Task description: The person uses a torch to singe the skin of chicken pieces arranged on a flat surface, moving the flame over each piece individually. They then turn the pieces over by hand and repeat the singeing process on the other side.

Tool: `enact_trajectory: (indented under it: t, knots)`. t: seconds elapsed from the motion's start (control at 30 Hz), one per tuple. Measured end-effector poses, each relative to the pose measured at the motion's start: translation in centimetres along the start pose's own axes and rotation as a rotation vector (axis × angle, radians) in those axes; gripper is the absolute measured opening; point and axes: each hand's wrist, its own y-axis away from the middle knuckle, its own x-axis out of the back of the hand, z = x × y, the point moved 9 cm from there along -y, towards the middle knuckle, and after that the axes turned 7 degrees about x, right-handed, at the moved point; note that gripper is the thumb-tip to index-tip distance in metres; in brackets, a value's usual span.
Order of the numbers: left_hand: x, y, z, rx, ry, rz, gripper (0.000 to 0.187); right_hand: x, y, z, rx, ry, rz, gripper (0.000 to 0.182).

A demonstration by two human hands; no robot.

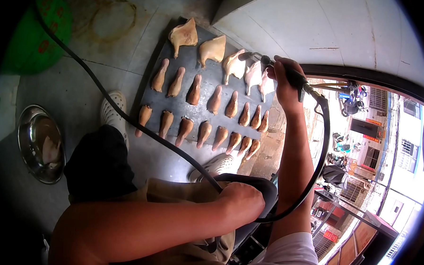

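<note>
My right hand [288,83] grips a blowtorch [295,78] by its handle. The torch nozzle [246,56] points left, over a pale poultry leg quarter [234,67] in the top row. No flame can be made out. My left hand [242,200] is a fist around the black hose [173,150], which loops up on the right to the torch. On a dark flat board [200,122] on the floor lie rows of poultry pieces: leg quarters along the top, with a yellowish one [183,37] at the left, and browned drumsticks [186,129] in two rows below.
A steel bowl [28,119] with a pale piece of meat inside stands on the floor at left. A green container [41,44] is at upper left. My feet in light clogs [113,107] are close to the board. A white panel [320,33] borders it above; a street shows at right.
</note>
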Motion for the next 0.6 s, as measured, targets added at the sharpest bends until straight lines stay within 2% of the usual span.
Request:
enact_trajectory:
  t: [0.13,0.23,0.6]
  knots:
    - [0.1,-0.1,0.1,-0.017,-0.021,0.041,0.013,0.4,-0.2,0.4,0.039,-0.011,0.004,0.019]
    - [-0.3,-0.3,0.0,0.032,-0.081,-0.044,0.016,0.6,-0.5,0.6,0.057,-0.003,0.016,0.019]
    - [-0.6,-1.0,-0.2,0.036,-0.071,-0.06,0.016,1.2,-0.6,1.5,0.028,-0.036,0.016,0.019]
